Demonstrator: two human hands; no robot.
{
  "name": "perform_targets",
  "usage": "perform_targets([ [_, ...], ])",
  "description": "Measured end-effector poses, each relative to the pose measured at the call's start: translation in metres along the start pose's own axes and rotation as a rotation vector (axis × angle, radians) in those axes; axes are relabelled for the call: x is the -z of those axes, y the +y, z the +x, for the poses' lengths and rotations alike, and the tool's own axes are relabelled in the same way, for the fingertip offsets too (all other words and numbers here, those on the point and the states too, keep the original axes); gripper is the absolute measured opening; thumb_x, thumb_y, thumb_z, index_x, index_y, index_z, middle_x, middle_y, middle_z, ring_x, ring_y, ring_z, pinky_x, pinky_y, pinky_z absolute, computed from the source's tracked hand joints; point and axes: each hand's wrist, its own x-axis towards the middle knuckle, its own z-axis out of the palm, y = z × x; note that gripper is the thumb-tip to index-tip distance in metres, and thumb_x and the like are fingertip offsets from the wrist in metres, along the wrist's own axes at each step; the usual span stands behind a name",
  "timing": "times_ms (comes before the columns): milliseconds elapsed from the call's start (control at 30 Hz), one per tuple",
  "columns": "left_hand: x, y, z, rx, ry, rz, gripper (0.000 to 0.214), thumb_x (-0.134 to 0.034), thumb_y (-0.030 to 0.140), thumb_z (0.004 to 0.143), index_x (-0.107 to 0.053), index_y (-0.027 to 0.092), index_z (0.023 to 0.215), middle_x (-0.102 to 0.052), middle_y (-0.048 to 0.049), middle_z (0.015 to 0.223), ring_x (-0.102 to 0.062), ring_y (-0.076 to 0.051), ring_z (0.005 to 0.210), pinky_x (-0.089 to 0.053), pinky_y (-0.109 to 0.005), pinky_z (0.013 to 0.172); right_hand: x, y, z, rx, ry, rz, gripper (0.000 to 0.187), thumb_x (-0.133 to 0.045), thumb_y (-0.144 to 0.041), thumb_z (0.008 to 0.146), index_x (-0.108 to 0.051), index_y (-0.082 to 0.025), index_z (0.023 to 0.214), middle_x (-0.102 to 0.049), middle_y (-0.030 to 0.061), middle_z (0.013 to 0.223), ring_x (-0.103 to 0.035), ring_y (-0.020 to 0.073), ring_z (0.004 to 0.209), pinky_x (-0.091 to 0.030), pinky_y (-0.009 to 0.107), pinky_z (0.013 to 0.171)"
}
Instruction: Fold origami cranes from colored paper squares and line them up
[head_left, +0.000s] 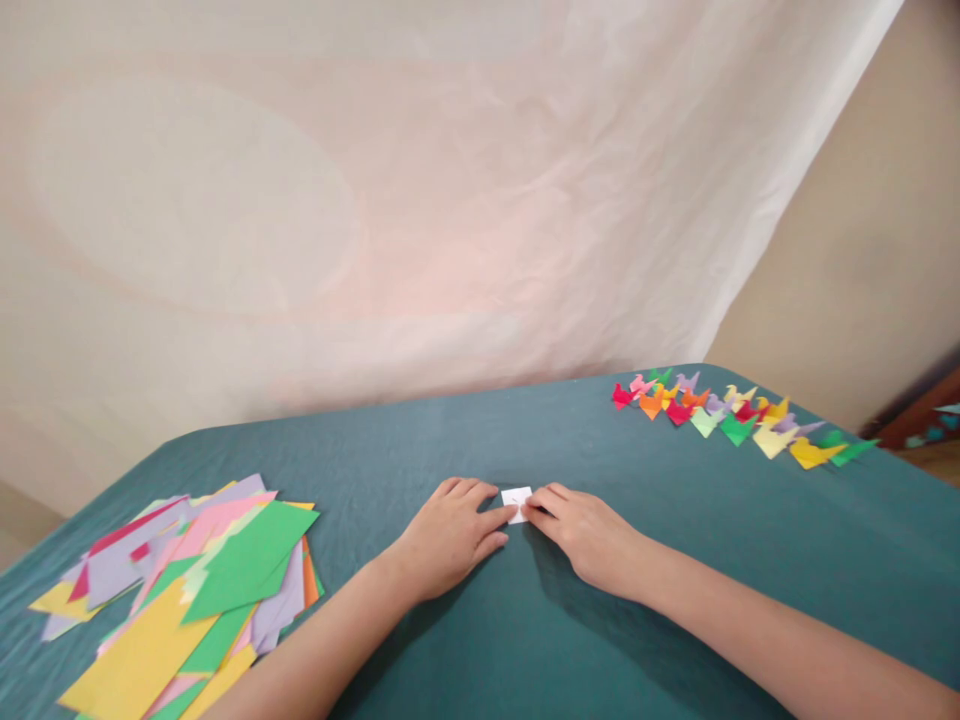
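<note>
A small white folded paper (517, 497) lies on the teal tablecloth (525, 430) in the middle. My left hand (450, 535) rests palm down beside it, fingertips pressing its left edge. My right hand (589, 535) lies palm down on the other side, fingertips pressing the paper's right edge. Both hands have their fingers close together on the paper, and most of it is hidden under the fingertips.
A loose pile of coloured paper sheets (187, 590) lies at the near left. Several folded coloured paper birds (735, 415) sit in a group at the far right. A pale cloth backdrop (420, 200) hangs behind the table.
</note>
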Motion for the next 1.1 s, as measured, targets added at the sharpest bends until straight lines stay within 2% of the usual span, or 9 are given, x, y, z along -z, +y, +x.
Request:
perform_targets([
  [400,0.0002,0.009,0.0012,0.031,-0.023,0.079,0.035,-0.042,0.039,0.09,-0.046,0.029,0.123,-0.051,-0.0063,0.117,-0.047,-0.022,0.108,-0.033,-0.038,0.093,0.0006,-0.0021,0.0026,-0.003,-0.009,-0.037,0.031,-0.04,-0.007,0.083,-0.056,-0.01,0.11,-0.055,0.012,0.101,-0.048,0.0219,0.09,-0.046,0.035,0.077],
  [667,0.001,0.0075,0.0024,0.036,0.003,0.052,0.03,-0.039,0.039,0.091,-0.052,0.028,0.117,-0.054,-0.0061,0.111,-0.05,-0.022,0.104,-0.035,-0.037,0.089,-0.0004,-0.0008,0.0016,-0.005,-0.005,-0.008,0.034,-0.041,-0.006,0.082,-0.054,-0.011,0.113,-0.054,0.012,0.1,-0.047,0.0224,0.093,-0.046,0.035,0.078],
  [900,0.0013,0.0096,0.0016,0.058,0.002,0.058,0.024,-0.042,0.034,0.09,-0.055,0.023,0.107,-0.056,-0.0062,0.107,-0.051,-0.023,0.102,-0.037,-0.038,0.086,0.0001,-0.0007,0.0018,-0.007,-0.01,-0.001,0.033,-0.042,-0.007,0.083,-0.055,-0.012,0.113,-0.055,0.0112,0.101,-0.048,0.0216,0.094,-0.045,0.034,0.08],
  [1100,0.0039,0.0061,0.0015,0.06,0.009,0.014,0.023,-0.039,0.029,0.091,-0.057,0.02,0.101,-0.057,-0.0057,0.107,-0.05,-0.021,0.103,-0.036,-0.036,0.09,-0.0028,-0.0001,0.0027,0.006,0.002,-0.005,0.033,-0.041,-0.006,0.084,-0.055,-0.013,0.113,-0.055,0.0109,0.101,-0.048,0.0213,0.095,-0.045,0.033,0.08],
])
